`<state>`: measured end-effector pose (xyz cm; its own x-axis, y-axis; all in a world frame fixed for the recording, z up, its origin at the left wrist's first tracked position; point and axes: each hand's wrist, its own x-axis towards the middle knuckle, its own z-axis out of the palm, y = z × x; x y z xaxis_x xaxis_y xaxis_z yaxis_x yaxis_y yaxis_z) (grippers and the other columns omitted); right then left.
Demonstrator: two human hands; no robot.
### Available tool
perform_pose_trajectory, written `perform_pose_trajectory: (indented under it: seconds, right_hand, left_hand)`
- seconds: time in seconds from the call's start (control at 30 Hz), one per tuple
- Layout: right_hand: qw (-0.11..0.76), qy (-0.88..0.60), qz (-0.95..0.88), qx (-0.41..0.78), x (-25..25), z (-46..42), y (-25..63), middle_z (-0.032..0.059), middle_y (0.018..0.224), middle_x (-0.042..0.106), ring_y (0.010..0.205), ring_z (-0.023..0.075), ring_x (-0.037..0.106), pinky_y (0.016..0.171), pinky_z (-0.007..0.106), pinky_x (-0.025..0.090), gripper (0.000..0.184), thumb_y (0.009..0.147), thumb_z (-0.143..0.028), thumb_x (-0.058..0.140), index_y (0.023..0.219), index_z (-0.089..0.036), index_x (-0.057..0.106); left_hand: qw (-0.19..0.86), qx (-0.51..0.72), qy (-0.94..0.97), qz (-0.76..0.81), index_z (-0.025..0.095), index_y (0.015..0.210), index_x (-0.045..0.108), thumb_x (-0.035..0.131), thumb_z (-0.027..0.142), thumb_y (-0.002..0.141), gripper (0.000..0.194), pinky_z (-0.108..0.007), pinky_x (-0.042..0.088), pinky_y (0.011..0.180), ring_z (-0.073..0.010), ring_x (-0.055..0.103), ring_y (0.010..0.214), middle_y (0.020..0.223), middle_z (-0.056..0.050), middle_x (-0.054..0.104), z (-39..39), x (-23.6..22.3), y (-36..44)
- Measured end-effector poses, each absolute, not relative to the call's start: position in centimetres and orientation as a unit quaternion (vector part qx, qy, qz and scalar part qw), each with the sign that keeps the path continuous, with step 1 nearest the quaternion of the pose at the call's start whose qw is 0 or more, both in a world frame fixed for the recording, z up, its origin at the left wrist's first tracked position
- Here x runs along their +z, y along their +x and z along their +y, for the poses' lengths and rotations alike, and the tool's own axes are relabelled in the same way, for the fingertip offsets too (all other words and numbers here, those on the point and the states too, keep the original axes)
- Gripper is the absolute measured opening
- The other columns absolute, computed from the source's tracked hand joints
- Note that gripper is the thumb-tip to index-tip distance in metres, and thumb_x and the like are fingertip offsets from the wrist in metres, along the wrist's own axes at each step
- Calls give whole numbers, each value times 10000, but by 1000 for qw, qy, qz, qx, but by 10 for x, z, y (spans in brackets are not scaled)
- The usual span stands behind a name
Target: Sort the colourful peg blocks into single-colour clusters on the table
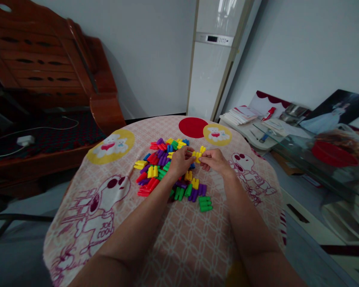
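Observation:
My left hand point(182, 160) and my right hand point(214, 160) meet over the right side of a pile of plastic building blocks. Between them is a yellow building block piece point(198, 154), pinched by the fingertips of both hands; it looks like more than one block joined. Red, purple, blue, green and yellow blocks lie heaped to the left and below my left hand, which hides part of the pile. A green block point(205, 203) lies apart at the near right, beside a purple block point(202, 189) and a yellow block point(195, 183).
A patterned cloth covers the round table point(194, 235). Behind stand a wooden bench point(104, 107) and a white floor-standing cabinet unit point(211, 75). At the right, a glass-topped stand point(290, 155) bears papers, a framed photo point(341, 111) and a red bowl point(333, 153).

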<state>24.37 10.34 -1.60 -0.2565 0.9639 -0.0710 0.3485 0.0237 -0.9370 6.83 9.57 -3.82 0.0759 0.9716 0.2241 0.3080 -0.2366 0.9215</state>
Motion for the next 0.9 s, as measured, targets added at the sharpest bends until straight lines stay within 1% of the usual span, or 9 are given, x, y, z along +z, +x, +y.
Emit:
perform_pose_trajectory:
  seconds: [0.07,0.17,0.23,0.3,0.4,0.5,0.57,0.7,0.9]
  right_hand:
    - [370,-527,-612,459,-19,107,249,12,547,653,437,112,602,385,173,461,159,723,-286,699,664,-147,648]
    - [456,-555,-559,414,-29,115,260,18,576,664,440,132,605,372,195,447,169,707,-318,657,688,-151,651]
    - [500,-597,-520,351,-39,123,266,18,594,666,458,145,612,391,209,447,180,714,-326,623,727,-152,665]
    - [508,-644,-506,266,-49,130,268,32,630,684,521,165,641,452,227,469,203,734,-329,592,765,-152,687]
    - [459,-694,-538,138,-63,140,265,73,726,734,696,205,688,607,261,504,233,771,-323,566,787,-154,725]
    - [394,-708,-584,49,-69,145,257,109,845,766,815,219,692,724,277,487,244,805,-307,567,819,-154,757]
    - [356,-709,-608,19,-71,145,252,116,887,772,828,214,688,742,274,468,252,830,-305,569,862,-158,772]
    - [299,-716,-631,3,-72,143,249,110,885,775,804,206,682,707,267,443,269,875,-325,563,888,-173,785]
    - [271,-706,-654,21,-68,141,252,102,904,779,828,210,687,717,268,445,230,852,-271,591,879,-183,801]
  left_hand:
    - [336,441,663,503,153,1056,644,637,137,790,267,-258,571,710,-164,710,801,875,-45,734,97,-34,62]
    - [270,386,716,515,157,999,689,635,140,807,200,-271,565,772,-168,713,823,889,-49,754,97,-27,54]
    - [231,349,744,520,160,971,713,631,154,827,166,-277,557,796,-173,712,823,888,-51,762,95,-23,51]
    - [212,324,758,524,153,974,729,625,159,841,169,-275,551,802,-177,712,822,887,-58,766,93,-22,51]
    - [203,297,768,530,133,999,746,623,156,849,195,-268,544,804,-182,711,830,891,-73,770,91,-22,54]
    - [199,264,783,527,127,1015,758,623,158,851,215,-273,538,811,-191,710,842,897,-77,774,91,-23,56]
    - [193,243,798,516,134,1014,765,616,148,848,223,-282,531,836,-201,709,885,940,-79,779,92,-22,54]
    - [171,205,818,509,158,995,780,598,137,842,239,-296,513,884,-218,699,962,1004,-73,780,92,-17,49]
    - [199,131,842,484,160,1013,785,565,73,778,333,-254,504,783,-190,697,871,954,-58,781,88,-11,45]
